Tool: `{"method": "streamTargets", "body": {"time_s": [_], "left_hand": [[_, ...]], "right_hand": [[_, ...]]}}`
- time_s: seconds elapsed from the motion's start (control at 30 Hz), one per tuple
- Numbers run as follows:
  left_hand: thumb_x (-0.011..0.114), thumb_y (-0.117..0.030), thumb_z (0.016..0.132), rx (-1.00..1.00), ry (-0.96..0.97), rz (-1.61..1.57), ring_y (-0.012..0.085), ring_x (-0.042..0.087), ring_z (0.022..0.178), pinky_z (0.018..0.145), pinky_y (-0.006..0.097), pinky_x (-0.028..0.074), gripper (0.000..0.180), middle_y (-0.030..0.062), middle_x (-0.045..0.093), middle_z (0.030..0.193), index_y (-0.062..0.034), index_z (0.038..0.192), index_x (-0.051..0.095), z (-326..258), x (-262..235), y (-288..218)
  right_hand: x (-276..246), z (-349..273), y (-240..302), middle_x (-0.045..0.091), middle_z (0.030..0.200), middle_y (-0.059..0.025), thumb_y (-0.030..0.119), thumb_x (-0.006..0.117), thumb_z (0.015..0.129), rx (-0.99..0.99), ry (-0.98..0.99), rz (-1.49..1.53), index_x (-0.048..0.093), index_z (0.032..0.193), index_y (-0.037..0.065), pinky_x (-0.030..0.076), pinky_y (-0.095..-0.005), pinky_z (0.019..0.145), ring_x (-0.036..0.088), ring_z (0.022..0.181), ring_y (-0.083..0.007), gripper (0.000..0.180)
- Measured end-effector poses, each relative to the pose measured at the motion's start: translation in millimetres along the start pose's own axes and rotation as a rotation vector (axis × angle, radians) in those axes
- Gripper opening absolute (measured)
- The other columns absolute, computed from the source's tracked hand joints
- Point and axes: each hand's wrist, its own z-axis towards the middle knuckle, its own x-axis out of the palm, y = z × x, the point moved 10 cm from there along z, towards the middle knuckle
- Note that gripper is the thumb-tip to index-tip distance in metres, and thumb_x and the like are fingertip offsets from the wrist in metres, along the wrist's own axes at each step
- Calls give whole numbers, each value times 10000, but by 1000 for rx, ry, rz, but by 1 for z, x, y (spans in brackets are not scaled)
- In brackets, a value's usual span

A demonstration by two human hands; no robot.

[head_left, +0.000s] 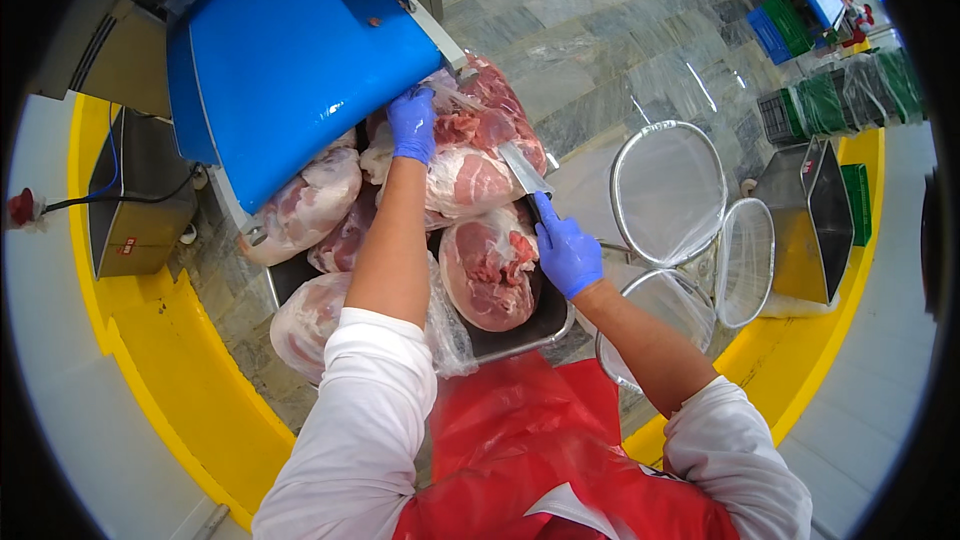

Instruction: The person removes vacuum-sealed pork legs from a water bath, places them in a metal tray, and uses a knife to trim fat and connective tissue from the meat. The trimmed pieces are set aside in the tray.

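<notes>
My right hand (pixel 568 250), in a blue-violet glove, is closed round the dark handle of a knife (pixel 523 170). The blade points up and left, against a large piece of raw meat (pixel 475 180) partly covered in clear film. My left hand (pixel 411 125), gloved alike, reaches to the far side of that meat, beside the blue belt's edge. Its fingers are closed on clear plastic wrap (pixel 455 97); the fingertips are partly hidden. Nearer to me, another wrapped piece of meat (pixel 488 270) lies in a metal tub (pixel 520 342) with several more pieces.
A blue conveyor belt (pixel 300 50) slopes down over the tub's far left side. At the right stand round metal hoops (pixel 668 195) holding clear bags. Beyond them are a steel bin (pixel 800 220) and green crates (pixel 860 90). Yellow kerbs (pixel 190 370) run along both walls.
</notes>
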Motion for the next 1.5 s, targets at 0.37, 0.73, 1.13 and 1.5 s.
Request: {"method": "streamTargets", "body": {"time_s": [0.37, 0.73, 1.13, 1.5], "left_hand": [[609, -166, 971, -250, 17, -511, 201, 598, 825, 623, 348, 466, 200, 55, 649, 1037, -79, 1150, 630, 10, -54, 38], [549, -144, 1038, -290, -3, -355, 156, 534, 721, 579, 322, 423, 134, 34, 616, 917, -84, 1139, 614, -23, -110, 23], [606, -179, 1019, -266, -52, -256, 138, 522, 560, 455, 307, 381, 90, 46, 634, 816, -92, 1044, 607, -4, -102, 0], [488, -290, 1079, 105, -94, 107, 159, 498, 492, 412, 331, 356, 241, 61, 587, 725, -96, 954, 555, 44, -111, 39]], "right_hand": [[22, -8, -18, 633, 777, -186, 278, 618, 992, -36, -163, -18, 453, 1553, 285, 521, -559, 581, 643, 637, -419, 585], [-55, -3, 9, 702, 880, -243, 297, 568, 999, -65, 47, -3, 513, 1506, 284, 537, -570, 732, 684, 800, -452, 510], [-142, 2, 121, 728, 919, -208, 283, 558, 996, -213, 174, -336, 645, 1375, 244, 549, -548, 719, 697, 815, -423, 392], [-111, 115, 190, 721, 936, -238, 277, 564, 977, -196, 533, -638, 725, 1162, 150, 550, -531, 797, 690, 876, -456, 276]]}}
